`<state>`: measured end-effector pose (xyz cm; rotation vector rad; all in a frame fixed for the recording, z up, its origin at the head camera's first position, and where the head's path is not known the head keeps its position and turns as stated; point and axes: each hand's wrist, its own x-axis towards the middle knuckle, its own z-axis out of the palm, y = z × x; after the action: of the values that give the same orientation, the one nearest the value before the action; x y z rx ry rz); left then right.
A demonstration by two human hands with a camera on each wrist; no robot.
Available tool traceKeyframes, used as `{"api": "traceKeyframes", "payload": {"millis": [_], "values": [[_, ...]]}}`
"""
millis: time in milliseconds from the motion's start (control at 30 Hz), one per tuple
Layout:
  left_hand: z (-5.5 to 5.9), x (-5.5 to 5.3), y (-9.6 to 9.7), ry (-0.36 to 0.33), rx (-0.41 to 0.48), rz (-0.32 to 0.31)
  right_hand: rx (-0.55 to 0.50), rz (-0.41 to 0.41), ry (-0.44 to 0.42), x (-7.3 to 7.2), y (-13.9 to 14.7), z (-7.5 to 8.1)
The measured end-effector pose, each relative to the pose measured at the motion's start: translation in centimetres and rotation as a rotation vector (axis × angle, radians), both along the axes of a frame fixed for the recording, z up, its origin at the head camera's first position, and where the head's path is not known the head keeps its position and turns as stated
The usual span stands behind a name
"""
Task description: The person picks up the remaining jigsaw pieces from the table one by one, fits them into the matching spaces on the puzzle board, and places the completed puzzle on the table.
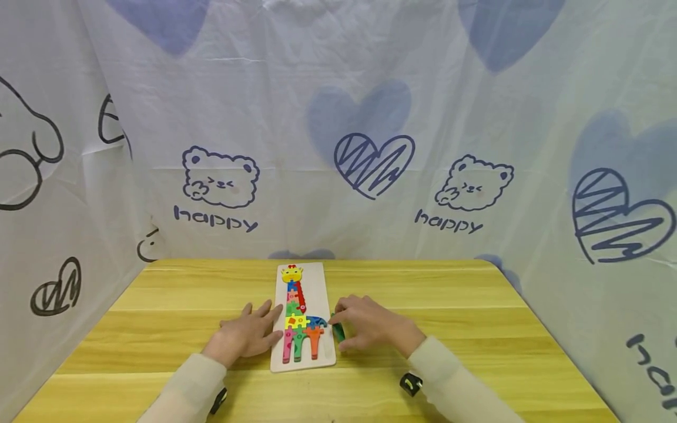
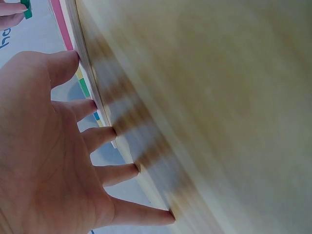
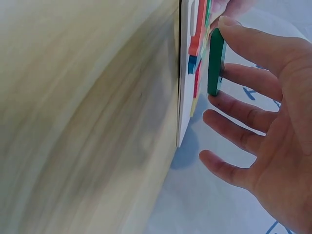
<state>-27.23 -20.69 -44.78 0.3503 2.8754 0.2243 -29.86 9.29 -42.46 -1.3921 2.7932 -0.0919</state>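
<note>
A giraffe puzzle of coloured pieces (image 1: 292, 308) lies on a white board (image 1: 317, 288) on the table. My right hand (image 1: 365, 323) pinches a green puzzle piece (image 3: 216, 62) between thumb and fingers, held up just off the board's right edge; its other fingers are loosely bent. My left hand (image 1: 245, 335) is spread out at the board's left side, its thumb and index fingertips at the board's edge and the other fingertips on the tabletop. In the left wrist view the fingers (image 2: 112, 175) are fairly straight and hold nothing.
The wooden table (image 1: 201, 294) extends on both sides of the board. Behind and beside it hangs a white cloth (image 1: 296, 194) with hearts and bear drawings. A small black object (image 1: 411, 383) shows by the right sleeve, another (image 1: 218, 400) by the left.
</note>
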Motion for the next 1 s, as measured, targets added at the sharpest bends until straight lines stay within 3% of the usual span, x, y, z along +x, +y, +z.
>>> {"api": "traceKeyframes", "payload": {"millis": [600,1000], "values": [[-0.3,-0.2,-0.2,0.004,0.011,0.002,0.042,-0.037,-0.002,0.1,-2.2,-1.0],[-0.3,-0.1,-0.1,0.009,0.011,0.001,0.075,-0.047,0.054,0.6,-3.1,-1.5]]}}
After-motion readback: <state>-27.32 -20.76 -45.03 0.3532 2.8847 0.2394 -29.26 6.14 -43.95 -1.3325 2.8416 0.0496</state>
